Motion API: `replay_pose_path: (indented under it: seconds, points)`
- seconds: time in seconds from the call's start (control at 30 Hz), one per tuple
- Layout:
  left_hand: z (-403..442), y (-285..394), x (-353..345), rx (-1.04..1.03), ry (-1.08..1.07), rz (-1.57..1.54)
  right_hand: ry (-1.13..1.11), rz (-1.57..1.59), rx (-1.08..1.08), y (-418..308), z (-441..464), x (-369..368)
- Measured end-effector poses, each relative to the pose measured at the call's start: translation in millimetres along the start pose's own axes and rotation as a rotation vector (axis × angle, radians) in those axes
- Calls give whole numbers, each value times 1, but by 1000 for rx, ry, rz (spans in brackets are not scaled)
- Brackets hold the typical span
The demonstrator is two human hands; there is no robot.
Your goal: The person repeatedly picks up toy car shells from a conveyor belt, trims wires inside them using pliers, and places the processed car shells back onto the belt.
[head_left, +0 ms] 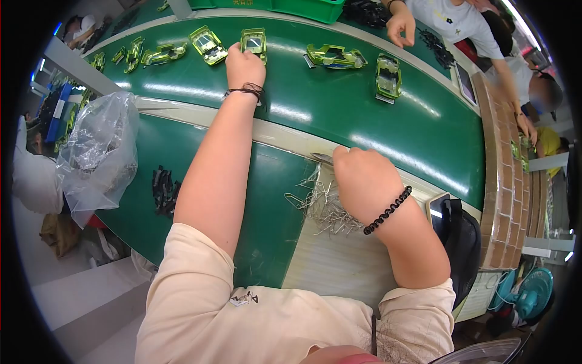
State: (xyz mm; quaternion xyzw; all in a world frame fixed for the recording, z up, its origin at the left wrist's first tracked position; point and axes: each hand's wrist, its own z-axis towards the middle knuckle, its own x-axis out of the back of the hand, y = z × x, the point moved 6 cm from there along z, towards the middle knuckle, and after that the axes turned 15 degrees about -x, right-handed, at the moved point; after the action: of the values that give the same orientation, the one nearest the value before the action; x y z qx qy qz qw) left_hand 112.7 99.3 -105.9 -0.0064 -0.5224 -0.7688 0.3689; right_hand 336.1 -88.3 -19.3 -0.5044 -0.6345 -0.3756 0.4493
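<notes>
Two bare hands reach over the green worktop (260,212), with the pile of bent wires (327,209) lying between the forearms. Beyond the pile and to its left, the left hand (245,68) has its fingers at the near left edge of a lime-green car shell (253,42); its grip touches the shell, but whether it clasps it I cannot tell. Just beyond the pile, the right hand (367,179) is closed around a slim pointed metal tool (323,158), its grip clenched on it and the tip pointing left.

Another shell (208,45) sits just beside the touched one, farther left of the pile. Beyond the pile to the right are two more, one on its side (336,57) and one lying open (388,77). Left of the pile are black pieces (163,191), then a clear plastic bag (100,155). Right of the pile is a black bag (458,242). Far beyond it, a co-worker's hand (401,27) hangs near the worktop's far edge.
</notes>
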Motion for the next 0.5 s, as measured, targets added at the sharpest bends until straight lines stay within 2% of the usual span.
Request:
replay_pose_path:
  seconds: [0.1, 0.17, 0.27, 0.37, 0.5]
  points:
    - [-16, 37, -1, -387, 105, 580, -9, 19, 35, -1, -1, -1]
    - [-30, 81, -4, -606, -23, 604, -21, 29, 59, -3, -1, -2]
    - [-56, 103, -35, -915, -234, 351, -31, 20, 81, -5, -2, -3]
    - [-62, 77, -52, -561, -524, 235, -24, -4, 100, -6, -4, -1]
    - [-53, 69, -45, -518, -538, 145, 6, -40, 121, -9, -6, -3]
